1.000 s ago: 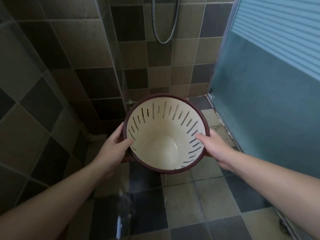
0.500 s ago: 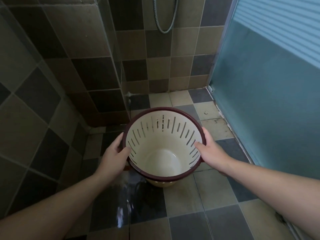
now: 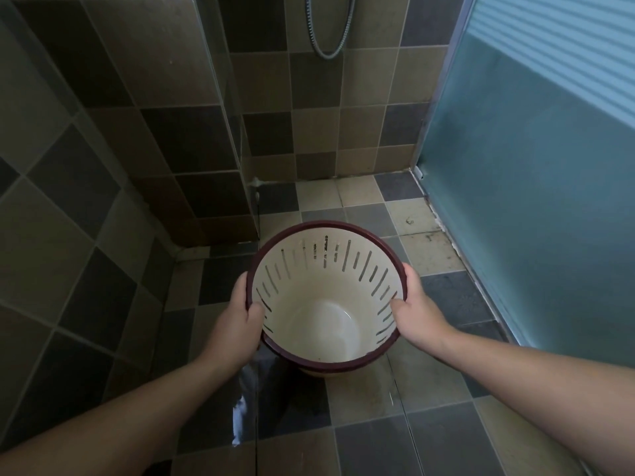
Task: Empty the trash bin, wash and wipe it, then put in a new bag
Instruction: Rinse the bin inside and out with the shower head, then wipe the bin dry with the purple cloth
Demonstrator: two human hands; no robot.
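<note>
You hold the trash bin [image 3: 326,304] upright over the tiled floor [image 3: 378,448], its mouth facing up toward you and its long axis near vertical, the top tipped slightly your way. It is cream inside with slotted walls and a dark maroon rim, and nothing lies in it. You cannot tell whether its base touches the floor. No label or writing can be read on it. Your left hand [image 3: 237,324] grips the rim on the left, thumb hooked inside, fingers curled round the outside. Your right hand [image 3: 417,312] grips the right rim the same way. A shower hose [image 3: 328,42] hangs on the back wall, and a frosted door [image 3: 536,201] stands at your right
</note>
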